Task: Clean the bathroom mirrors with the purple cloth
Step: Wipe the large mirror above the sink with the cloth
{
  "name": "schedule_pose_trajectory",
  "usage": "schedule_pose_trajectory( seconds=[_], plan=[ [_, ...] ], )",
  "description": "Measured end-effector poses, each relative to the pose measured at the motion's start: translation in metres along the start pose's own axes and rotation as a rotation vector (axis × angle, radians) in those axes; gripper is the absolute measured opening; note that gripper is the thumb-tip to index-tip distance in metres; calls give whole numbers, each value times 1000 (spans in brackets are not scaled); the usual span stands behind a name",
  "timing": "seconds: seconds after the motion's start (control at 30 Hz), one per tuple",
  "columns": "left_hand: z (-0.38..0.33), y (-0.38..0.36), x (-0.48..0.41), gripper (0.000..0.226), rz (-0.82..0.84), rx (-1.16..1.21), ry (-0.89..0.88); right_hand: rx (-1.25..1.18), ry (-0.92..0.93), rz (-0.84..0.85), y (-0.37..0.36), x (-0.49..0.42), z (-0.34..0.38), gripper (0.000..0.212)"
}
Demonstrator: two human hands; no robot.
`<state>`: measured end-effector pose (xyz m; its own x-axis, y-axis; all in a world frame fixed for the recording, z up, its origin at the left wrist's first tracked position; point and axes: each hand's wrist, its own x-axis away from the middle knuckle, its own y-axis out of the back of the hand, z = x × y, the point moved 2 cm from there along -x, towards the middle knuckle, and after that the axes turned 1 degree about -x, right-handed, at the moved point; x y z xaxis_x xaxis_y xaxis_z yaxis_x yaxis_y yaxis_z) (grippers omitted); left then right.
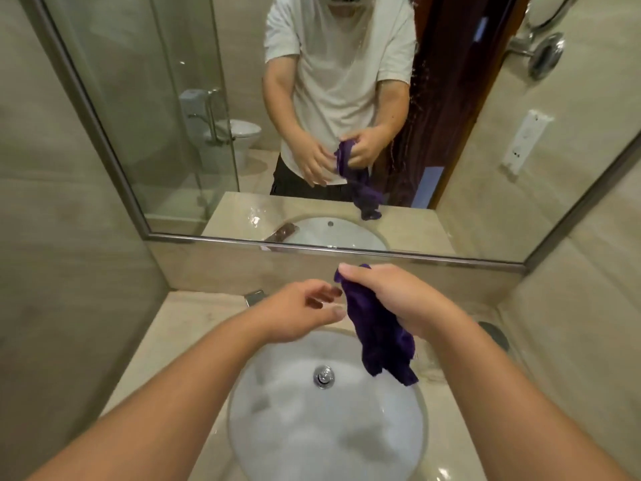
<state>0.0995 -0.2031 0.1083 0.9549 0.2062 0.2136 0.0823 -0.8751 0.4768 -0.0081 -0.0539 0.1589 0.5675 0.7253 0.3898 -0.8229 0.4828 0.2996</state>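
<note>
The purple cloth (378, 328) is in your right hand (399, 296), bunched in the curled fingers with a small tuft poking out above the thumb. The rest trails down and slightly to your right over the sink basin (295, 428), so its long axis runs roughly vertical, from fist to loose hem. It looks like soft, crumpled fabric, deep violet and matte, not yet folded into a flat pad. Your left hand (298, 310) sits just beside it with the fingers loosely spread and nothing in its grasp, the fingertips close to the cloth's edge; whether they touch it you cannot tell. The wall mirror (173, 98) lies straight ahead and above both hands, past the pale stone backsplash, with its metal frame running across just beyond your right knuckles. That makes the right hand the nearer one, and the move ahead is probably up and forward. The glass is smooth and reflective, with a trail of droplets (414, 88) running down right of centre. Below, the basin is a glossy white oval with a chrome drain plug (324, 376), set into a beige polished counter (166, 341). High on the right wall a round chrome fitting (548, 55) juts out, possibly the mount of a smaller mirror.
</note>
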Motion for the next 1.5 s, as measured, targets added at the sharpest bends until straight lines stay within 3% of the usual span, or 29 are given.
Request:
schedule_pose_trajectory(
  seconds=[0.13,0.2,0.27,0.37,0.43,0.57,0.7,0.83,0.9,1.0,1.07,1.1,1.13,1.17,1.2,1.27,1.3,1.37,1.5],
  plan=[
    [-1,-22,3,10,-172,297,-46,32,128,36,14,20,10,39],
    [-3,-27,5,38,-122,440,-32,26,141,65,19,28,10,29],
    [-5,-33,8,63,-90,369,-34,85,156,90,20,34,8,19],
    [-11,-45,15,34,-27,365,-73,213,222,12,20,44,13,25],
    [-13,-56,22,32,59,404,-91,181,305,-34,20,52,24,27],
    [-19,-73,36,40,76,516,-80,-18,525,-17,16,68,59,33],
    [-23,-82,32,62,-91,519,-46,-317,624,10,12,75,82,43],
    [-23,-82,31,36,42,502,23,-700,655,-75,34,66,88,50],
    [-21,-80,34,19,81,429,37,-744,663,-167,48,58,81,50],
    [-20,-69,35,34,66,368,47,-451,557,-476,66,44,50,46],
    [-26,-56,34,24,85,399,20,1,381,-733,76,37,24,34],
    [-30,-49,32,10,94,410,13,300,253,-816,78,35,12,31],
    [-33,-42,29,7,97,389,1,529,158,-816,75,37,2,40],
    [-38,-36,27,10,102,342,-1,596,140,-714,68,37,-6,59],
    [-43,-31,22,10,120,275,-3,515,172,-508,56,37,-13,78],
    [-55,-24,16,9,182,164,3,162,211,4,19,39,-20,105],
    [-60,-20,14,10,210,125,17,27,201,180,3,37,-25,112],
    [-64,-10,13,13,268,79,75,-87,174,263,-16,30,-32,111],
    [-50,21,17,18,342,58,217,-3,177,70,-14,16,-28,42]
  ],
)
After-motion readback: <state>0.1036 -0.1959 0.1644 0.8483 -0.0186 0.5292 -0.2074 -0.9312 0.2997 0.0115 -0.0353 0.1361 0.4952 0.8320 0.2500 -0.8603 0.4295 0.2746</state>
